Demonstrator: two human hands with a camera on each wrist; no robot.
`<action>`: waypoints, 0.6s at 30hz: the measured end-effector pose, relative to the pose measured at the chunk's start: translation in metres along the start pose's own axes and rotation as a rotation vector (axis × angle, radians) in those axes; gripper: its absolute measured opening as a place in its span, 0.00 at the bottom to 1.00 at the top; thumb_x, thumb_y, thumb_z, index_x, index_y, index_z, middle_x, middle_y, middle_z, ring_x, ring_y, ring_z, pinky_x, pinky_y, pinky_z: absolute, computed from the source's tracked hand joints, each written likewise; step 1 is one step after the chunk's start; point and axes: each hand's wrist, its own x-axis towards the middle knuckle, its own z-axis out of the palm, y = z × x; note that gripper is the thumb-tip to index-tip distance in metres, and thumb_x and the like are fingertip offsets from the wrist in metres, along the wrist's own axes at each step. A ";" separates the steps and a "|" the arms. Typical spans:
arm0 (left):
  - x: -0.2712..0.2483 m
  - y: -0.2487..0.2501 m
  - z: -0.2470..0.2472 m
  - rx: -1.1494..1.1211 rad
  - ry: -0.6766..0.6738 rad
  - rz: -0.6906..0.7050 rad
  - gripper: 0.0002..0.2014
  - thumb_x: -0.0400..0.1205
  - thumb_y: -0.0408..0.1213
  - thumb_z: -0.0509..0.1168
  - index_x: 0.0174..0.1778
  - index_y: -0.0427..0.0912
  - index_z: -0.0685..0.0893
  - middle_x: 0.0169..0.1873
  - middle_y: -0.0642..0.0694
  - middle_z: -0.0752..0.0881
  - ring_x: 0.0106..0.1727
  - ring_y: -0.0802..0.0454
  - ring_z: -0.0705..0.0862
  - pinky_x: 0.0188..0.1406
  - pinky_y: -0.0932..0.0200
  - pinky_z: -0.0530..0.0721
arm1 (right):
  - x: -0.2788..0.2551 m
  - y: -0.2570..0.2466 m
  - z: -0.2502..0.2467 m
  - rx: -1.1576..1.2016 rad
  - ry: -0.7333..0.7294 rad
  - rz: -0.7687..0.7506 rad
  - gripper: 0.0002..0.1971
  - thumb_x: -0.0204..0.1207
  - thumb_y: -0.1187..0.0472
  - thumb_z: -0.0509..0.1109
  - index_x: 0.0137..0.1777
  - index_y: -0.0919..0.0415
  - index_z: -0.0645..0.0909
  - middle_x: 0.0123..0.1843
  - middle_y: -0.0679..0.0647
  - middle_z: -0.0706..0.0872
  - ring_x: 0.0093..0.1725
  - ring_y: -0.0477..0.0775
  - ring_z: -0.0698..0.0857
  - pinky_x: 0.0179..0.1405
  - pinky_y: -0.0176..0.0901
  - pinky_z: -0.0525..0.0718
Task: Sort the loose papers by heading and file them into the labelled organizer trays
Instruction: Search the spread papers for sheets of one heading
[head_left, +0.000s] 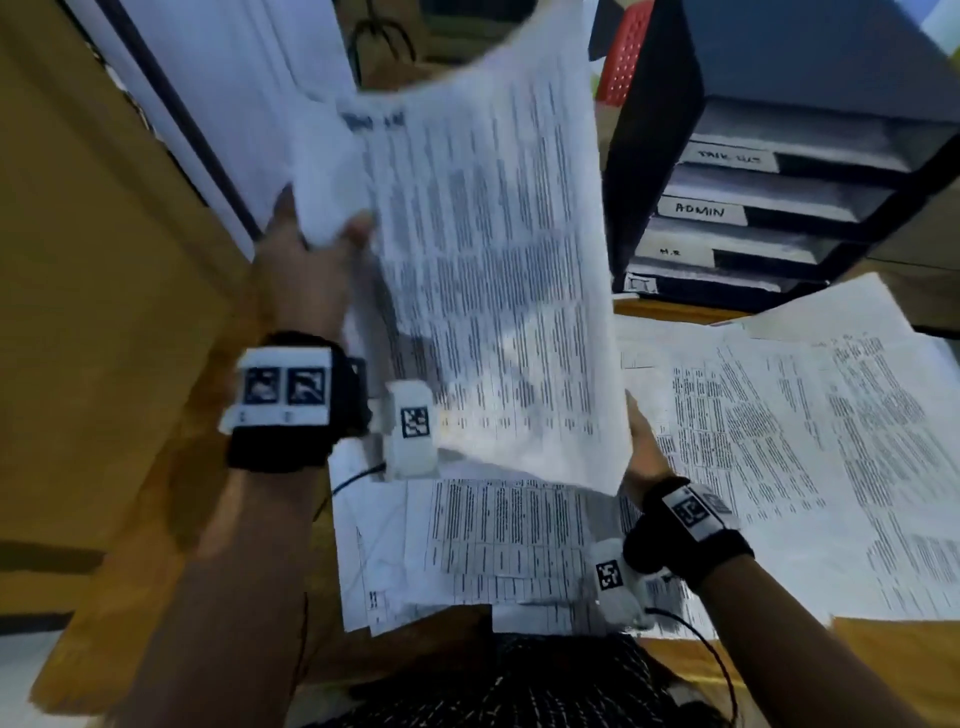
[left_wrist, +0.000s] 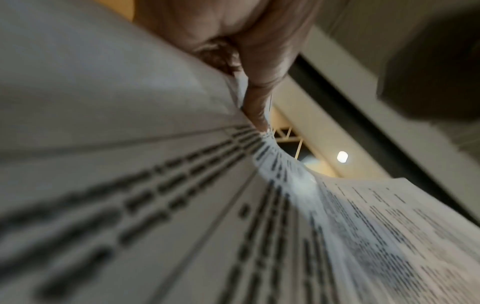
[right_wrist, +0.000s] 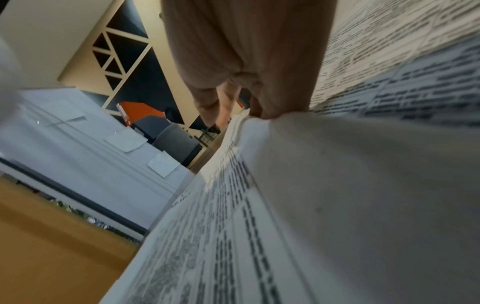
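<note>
My left hand (head_left: 317, 260) grips a lifted bundle of printed papers (head_left: 493, 260) at its left edge, thumb on top; in the left wrist view the fingers (left_wrist: 257, 88) pinch the papers (left_wrist: 155, 185). The right hand (head_left: 644, 447) holds the bundle's lower right corner, its fingers (right_wrist: 233, 82) curled at the papers' (right_wrist: 363, 195) edge. More loose papers (head_left: 779, 441) lie spread over the desk below and to the right. The black organizer (head_left: 649, 156) stands at the back right with several stacked trays; one label reads ADMIN (head_left: 698, 211), another H.R (head_left: 670, 252).
The wooden desk (head_left: 130, 312) stretches left of the papers. A white panel with a dark frame (head_left: 208, 104) rises behind my left hand. A red perforated object (head_left: 626, 52) stands behind the organizer. A thin black cable (head_left: 722, 654) hangs from my right wrist.
</note>
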 end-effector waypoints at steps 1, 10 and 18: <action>-0.007 -0.015 0.006 0.045 -0.035 -0.049 0.20 0.77 0.41 0.70 0.61 0.33 0.81 0.58 0.38 0.86 0.57 0.46 0.84 0.50 0.64 0.77 | -0.001 0.000 -0.002 -0.001 -0.006 0.017 0.16 0.75 0.58 0.66 0.56 0.69 0.80 0.54 0.60 0.87 0.55 0.60 0.85 0.59 0.56 0.83; -0.052 -0.131 0.057 0.325 -0.258 -0.358 0.25 0.85 0.47 0.56 0.23 0.37 0.70 0.23 0.39 0.71 0.27 0.49 0.69 0.40 0.58 0.66 | -0.011 0.010 -0.011 -0.206 -0.019 0.123 0.30 0.74 0.39 0.64 0.68 0.60 0.77 0.71 0.54 0.77 0.70 0.55 0.75 0.75 0.54 0.65; -0.044 -0.134 0.053 0.343 -0.149 -0.448 0.25 0.88 0.43 0.47 0.65 0.24 0.76 0.67 0.28 0.77 0.68 0.34 0.75 0.67 0.51 0.71 | -0.007 0.038 -0.037 -0.227 0.262 0.060 0.23 0.80 0.55 0.64 0.22 0.55 0.68 0.25 0.50 0.69 0.29 0.48 0.71 0.43 0.42 0.73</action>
